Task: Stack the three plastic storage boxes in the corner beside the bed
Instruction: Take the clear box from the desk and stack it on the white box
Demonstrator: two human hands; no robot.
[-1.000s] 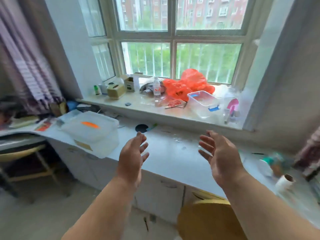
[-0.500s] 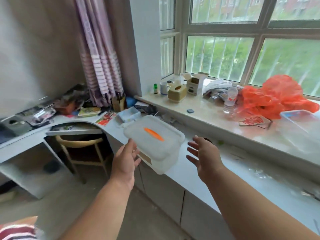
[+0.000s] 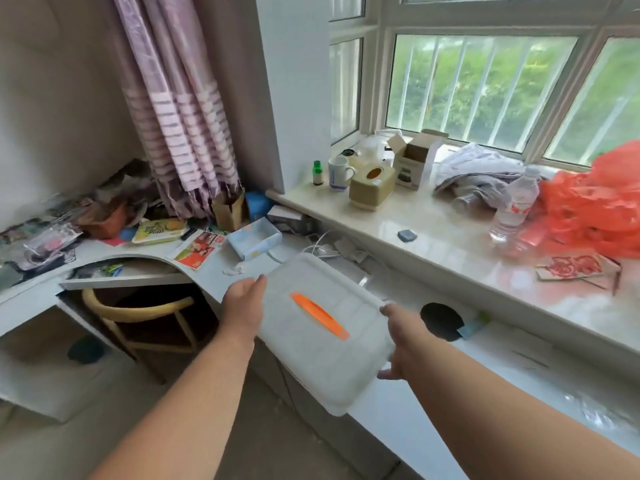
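Note:
A translucent white plastic storage box (image 3: 322,355) with an orange handle (image 3: 319,315) on its lid sits at the front edge of the white counter (image 3: 512,382). My left hand (image 3: 244,303) presses against the box's left side, fingers along the lid's rim. My right hand (image 3: 403,339) grips the box's right side, thumb on the lid's edge and fingers under it. No other storage box shows in this frame, and no bed is in view.
The marble windowsill (image 3: 450,237) holds a mug (image 3: 339,173), a tissue box (image 3: 372,187), a cardboard carton (image 3: 415,161), a water bottle (image 3: 514,206) and orange bags (image 3: 595,202). A cluttered corner desk (image 3: 131,251) with a wooden chair (image 3: 138,317) beneath stands at left.
My view has swung left toward the box. Both hands moved from open in the air to the box's two sides and closed on it.

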